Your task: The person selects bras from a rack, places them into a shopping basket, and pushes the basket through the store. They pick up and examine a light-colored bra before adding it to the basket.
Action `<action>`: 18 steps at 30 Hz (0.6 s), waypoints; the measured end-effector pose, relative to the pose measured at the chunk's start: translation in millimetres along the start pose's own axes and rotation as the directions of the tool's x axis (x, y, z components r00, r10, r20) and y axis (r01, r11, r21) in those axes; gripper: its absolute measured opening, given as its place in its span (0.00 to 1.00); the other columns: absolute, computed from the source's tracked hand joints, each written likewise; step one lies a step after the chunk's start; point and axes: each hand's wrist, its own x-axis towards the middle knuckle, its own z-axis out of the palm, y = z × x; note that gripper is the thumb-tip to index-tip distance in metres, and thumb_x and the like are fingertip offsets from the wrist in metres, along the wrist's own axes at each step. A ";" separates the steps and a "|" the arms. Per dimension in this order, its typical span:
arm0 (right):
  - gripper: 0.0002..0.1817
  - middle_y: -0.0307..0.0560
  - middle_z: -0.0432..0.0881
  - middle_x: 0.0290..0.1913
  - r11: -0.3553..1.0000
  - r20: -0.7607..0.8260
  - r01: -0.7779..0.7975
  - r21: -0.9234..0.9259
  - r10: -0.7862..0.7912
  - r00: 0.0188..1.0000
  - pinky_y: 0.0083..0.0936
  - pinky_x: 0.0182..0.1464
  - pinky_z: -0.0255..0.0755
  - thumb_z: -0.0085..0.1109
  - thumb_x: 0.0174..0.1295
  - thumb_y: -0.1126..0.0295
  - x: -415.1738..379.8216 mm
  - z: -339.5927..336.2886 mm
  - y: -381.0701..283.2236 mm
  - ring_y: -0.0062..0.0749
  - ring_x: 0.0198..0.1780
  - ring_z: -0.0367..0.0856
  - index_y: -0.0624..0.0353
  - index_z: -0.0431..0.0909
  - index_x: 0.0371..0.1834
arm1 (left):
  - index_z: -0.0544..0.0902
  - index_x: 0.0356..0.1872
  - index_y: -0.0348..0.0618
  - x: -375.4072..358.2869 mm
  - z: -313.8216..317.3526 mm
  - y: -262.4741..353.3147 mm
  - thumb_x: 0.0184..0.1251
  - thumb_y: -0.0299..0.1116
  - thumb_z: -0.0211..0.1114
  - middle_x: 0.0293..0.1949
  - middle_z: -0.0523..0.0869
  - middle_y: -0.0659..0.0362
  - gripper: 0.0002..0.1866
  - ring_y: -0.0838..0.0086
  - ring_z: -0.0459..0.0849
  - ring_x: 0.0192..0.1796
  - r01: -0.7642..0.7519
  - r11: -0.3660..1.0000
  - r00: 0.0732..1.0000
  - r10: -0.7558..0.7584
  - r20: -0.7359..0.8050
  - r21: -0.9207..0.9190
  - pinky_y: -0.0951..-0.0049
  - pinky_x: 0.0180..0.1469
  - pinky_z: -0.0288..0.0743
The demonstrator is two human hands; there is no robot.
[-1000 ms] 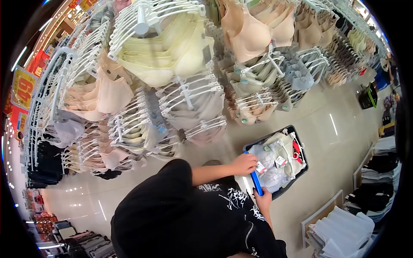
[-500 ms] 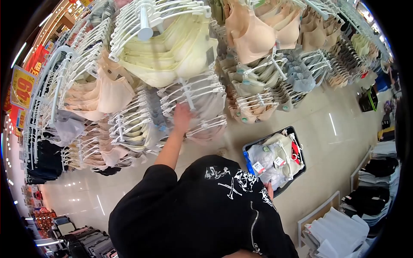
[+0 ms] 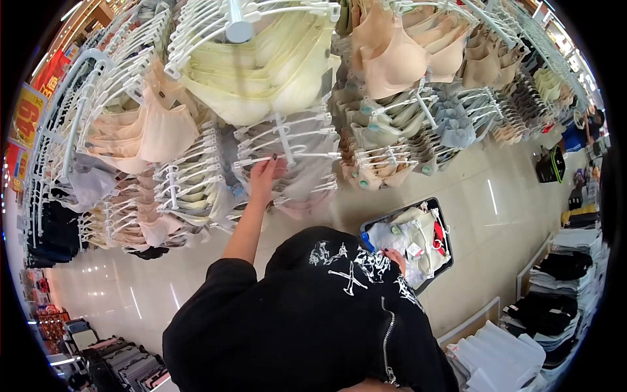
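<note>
My left hand (image 3: 266, 175) reaches to the lower rack, its fingers pinched on the end of a white hanger (image 3: 251, 161). Pale grey bras (image 3: 304, 179) hang on that rack's hangers, under a row of pale yellow bras (image 3: 258, 78). My right hand (image 3: 396, 259) is low beside my black shirt, at the near left side of a dark basket (image 3: 448, 261). Its fingers look curled, and what they hold is hidden. Inside the basket lie a cream garment (image 3: 424, 228) with a white tag, grey pieces and something red.
Racks of beige bras (image 3: 395, 59) stand ahead and to the right, with peach bras (image 3: 157, 134) on the left. Folded white clothes (image 3: 499, 356) and black clothes (image 3: 545, 313) lie on low shelves at the right. A black-green basket (image 3: 550, 164) stands farther off.
My left hand has shifted slightly left and turned, and its fingers now pinch a hanger end. My right hand shows more, higher beside the basket. The view has shifted slightly.
</note>
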 end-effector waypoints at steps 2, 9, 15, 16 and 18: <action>0.11 0.46 0.79 0.31 0.999 0.001 0.002 -0.054 -0.002 1.000 0.20 0.41 0.71 0.50 0.60 0.72 7.3 1.2 -3.6 0.29 0.34 0.77 0.68 0.74 0.41 | 0.79 0.39 0.33 -8.0 -5.2 -6.8 0.66 0.32 0.53 0.34 0.84 0.55 0.12 0.75 0.81 0.33 0.012 0.999 0.999 -0.014 0.031 0.040 0.75 0.39 0.76; 0.12 0.46 0.80 0.35 0.978 0.185 0.005 -0.211 0.035 0.982 0.20 0.39 0.71 0.52 0.59 0.72 38.3 48.3 -24.4 0.27 0.36 0.78 0.63 0.74 0.45 | 0.80 0.40 0.33 -51.0 15.1 -24.0 0.65 0.32 0.55 0.34 0.84 0.56 0.12 0.79 0.79 0.36 0.031 0.993 0.989 -0.047 0.139 0.114 0.79 0.43 0.72; 0.27 0.44 0.69 0.54 0.952 0.153 0.126 -0.280 -0.085 0.985 0.23 0.44 0.70 0.55 0.57 0.72 57.8 86.5 -38.2 0.28 0.48 0.73 0.52 0.60 0.60 | 0.79 0.45 0.35 -75.5 57.3 -4.5 0.64 0.30 0.57 0.38 0.82 0.58 0.13 0.77 0.79 0.39 -0.015 0.997 0.923 -0.018 0.384 0.081 0.78 0.45 0.72; 0.28 0.42 0.68 0.55 0.955 0.123 0.131 -0.267 -0.101 0.987 0.25 0.44 0.71 0.55 0.57 0.72 61.3 86.4 -34.9 0.29 0.50 0.73 0.50 0.58 0.62 | 0.79 0.43 0.32 -82.0 72.9 17.3 0.63 0.23 0.54 0.39 0.81 0.56 0.11 0.77 0.79 0.37 -0.063 0.990 0.920 0.010 0.393 0.122 0.78 0.43 0.72; 0.33 0.45 0.64 0.59 0.996 0.130 -0.003 -0.093 0.015 0.991 0.29 0.46 0.69 0.57 0.57 0.69 72.5 75.0 -23.5 0.32 0.52 0.71 0.49 0.52 0.65 | 0.79 0.43 0.31 -87.9 87.5 36.1 0.63 0.22 0.53 0.40 0.81 0.55 0.10 0.76 0.79 0.37 -0.133 0.990 0.874 0.091 0.477 0.055 0.77 0.43 0.72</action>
